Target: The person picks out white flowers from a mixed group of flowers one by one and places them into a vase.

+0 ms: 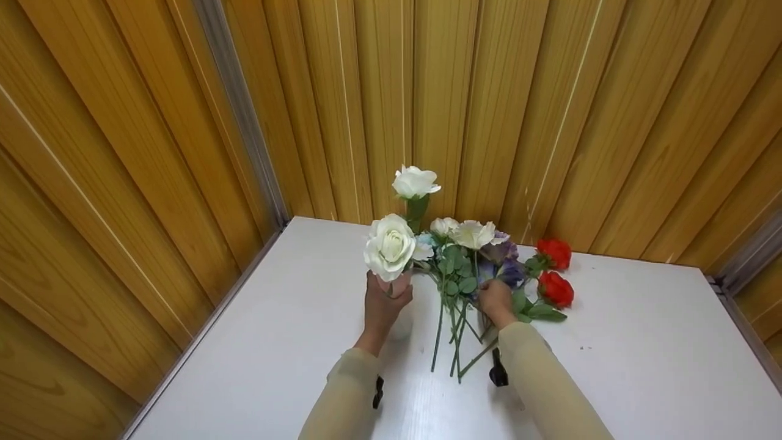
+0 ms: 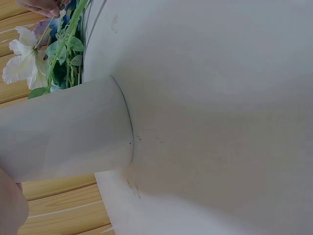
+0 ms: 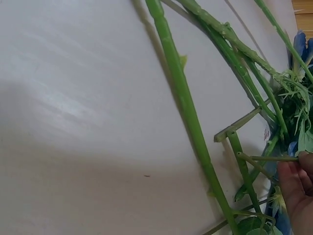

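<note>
My left hand (image 1: 383,308) grips a pale cylindrical vase (image 2: 68,132), which stands upright on the white table. A large white rose (image 1: 391,246) leans over its top, and a second white rose (image 1: 415,182) rises behind. My right hand (image 1: 496,302) pinches a thin green stem (image 3: 274,158) among the flowers lying to the right of the vase. In the left wrist view that stem appears to run to a ruffled white flower (image 2: 24,56). Purple-blue flowers (image 1: 510,272) lie just beyond my right hand. The vase's opening is hidden behind the rose and my fingers.
Several loose green stems (image 1: 455,342) point toward me on the table (image 1: 275,342). Two red flowers (image 1: 556,289) with leaves lie right of my right hand. Wood-patterned panels (image 1: 446,110) stand behind the table's back edge and along its left side.
</note>
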`<state>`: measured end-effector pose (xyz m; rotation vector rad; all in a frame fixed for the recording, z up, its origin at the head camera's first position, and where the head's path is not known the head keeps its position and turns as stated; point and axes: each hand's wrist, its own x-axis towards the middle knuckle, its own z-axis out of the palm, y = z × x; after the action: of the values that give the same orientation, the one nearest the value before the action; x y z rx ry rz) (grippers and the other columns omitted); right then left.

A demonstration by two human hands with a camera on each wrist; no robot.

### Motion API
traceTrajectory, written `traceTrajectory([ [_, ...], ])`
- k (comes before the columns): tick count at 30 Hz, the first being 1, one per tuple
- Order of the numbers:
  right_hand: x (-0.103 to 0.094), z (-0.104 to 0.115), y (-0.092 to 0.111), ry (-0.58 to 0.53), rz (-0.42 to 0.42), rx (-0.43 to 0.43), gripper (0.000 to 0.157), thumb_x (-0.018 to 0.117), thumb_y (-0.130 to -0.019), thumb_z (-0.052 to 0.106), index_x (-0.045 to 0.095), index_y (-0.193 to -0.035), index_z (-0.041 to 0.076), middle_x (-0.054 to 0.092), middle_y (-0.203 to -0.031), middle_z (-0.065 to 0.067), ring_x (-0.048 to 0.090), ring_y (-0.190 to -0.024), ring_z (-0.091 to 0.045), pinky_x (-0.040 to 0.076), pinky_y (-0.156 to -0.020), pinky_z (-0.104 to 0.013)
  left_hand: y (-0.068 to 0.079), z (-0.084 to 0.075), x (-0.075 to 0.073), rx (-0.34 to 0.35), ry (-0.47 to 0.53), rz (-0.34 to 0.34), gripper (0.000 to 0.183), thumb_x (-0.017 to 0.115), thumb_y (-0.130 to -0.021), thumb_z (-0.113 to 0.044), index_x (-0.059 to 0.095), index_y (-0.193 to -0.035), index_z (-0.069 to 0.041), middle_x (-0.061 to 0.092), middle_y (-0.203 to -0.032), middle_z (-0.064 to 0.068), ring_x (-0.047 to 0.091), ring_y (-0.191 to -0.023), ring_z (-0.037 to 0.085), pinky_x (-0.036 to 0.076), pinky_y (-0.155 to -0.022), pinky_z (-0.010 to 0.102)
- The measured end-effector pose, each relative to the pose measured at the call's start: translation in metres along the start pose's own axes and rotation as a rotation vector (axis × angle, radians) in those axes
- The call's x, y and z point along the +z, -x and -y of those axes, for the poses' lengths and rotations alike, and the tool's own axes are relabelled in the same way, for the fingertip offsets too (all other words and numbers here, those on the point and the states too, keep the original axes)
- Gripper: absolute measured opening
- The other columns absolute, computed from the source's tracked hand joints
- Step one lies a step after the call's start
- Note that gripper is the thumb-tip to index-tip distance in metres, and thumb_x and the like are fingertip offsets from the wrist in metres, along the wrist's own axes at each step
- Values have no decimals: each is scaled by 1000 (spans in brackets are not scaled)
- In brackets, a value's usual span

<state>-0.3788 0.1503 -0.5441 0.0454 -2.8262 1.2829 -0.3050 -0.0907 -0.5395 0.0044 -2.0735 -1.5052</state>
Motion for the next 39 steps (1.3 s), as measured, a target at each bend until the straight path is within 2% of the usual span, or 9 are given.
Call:
traceTrajectory([
  [3,-3,4,2,-27,24,17,23,47,-97,-1,68,-95,-8,62,-77,-13,49,-67,-17,50,-72,-38,0,2,0,-9,-4,-4,78,82,-78,-16,38,-139,6,56,-138,26,54,-134,42,42,-115,57],
  [5,-5,7,3,-50,37,37,28,47,-100,0,66,-117,-12,69,-96,-25,59,-73,-23,56,-84,-47,0,2,0,-20,6,-5,78,82,-78,-16,39,-139,6,56,-139,26,53,-135,42,42,-115,57],
  [7,-7,10,4,-57,30,48,32,47,-101,2,63,-124,-13,68,-112,-31,66,-86,-31,55,-94,-52,0,2,1,-27,21,-1,79,82,-78,-16,39,-140,5,56,-141,26,52,-137,42,40,-116,58],
  [10,-9,12,2,-74,19,74,33,48,-102,5,62,-127,-12,64,-126,-33,66,-106,-41,52,-101,-55,0,1,1,-38,39,3,80,82,-78,-15,38,-142,5,55,-143,26,51,-138,42,39,-118,58],
  [12,-11,13,1,-68,9,79,34,47,-102,5,61,-127,-11,63,-130,-32,63,-115,-43,51,-102,-55,0,0,1,-41,33,6,81,82,-78,-15,38,-142,5,54,-143,26,51,-138,42,39,-118,57],
  [21,-20,23,-2,-76,-18,41,34,43,-102,3,61,-127,-12,65,-127,-32,64,-112,-44,53,-97,-53,0,2,1,10,-24,-10,79,82,-77,-14,38,-139,8,56,-139,29,55,-133,43,42,-115,57],
  [28,-30,34,-7,-40,-79,4,28,50,-101,5,64,-119,-11,67,-120,-31,65,-107,-41,53,-94,-51,0,4,2,22,-28,-18,80,83,-77,-14,38,-139,9,57,-137,29,55,-132,43,43,-114,58],
  [34,-47,47,-12,-58,-80,-35,31,49,-104,5,59,-127,-13,63,-127,-34,62,-114,-45,51,-100,-55,1,2,1,-1,7,-15,79,83,-77,-15,39,-138,8,57,-136,28,56,-130,42,44,-113,57],
  [39,-67,69,-22,-60,-142,-80,29,48,-103,5,60,-124,-12,64,-124,-33,62,-114,-45,51,-99,-53,0,1,1,9,-3,-19,79,84,-76,-15,39,-137,9,57,-135,29,56,-130,42,43,-113,57],
])
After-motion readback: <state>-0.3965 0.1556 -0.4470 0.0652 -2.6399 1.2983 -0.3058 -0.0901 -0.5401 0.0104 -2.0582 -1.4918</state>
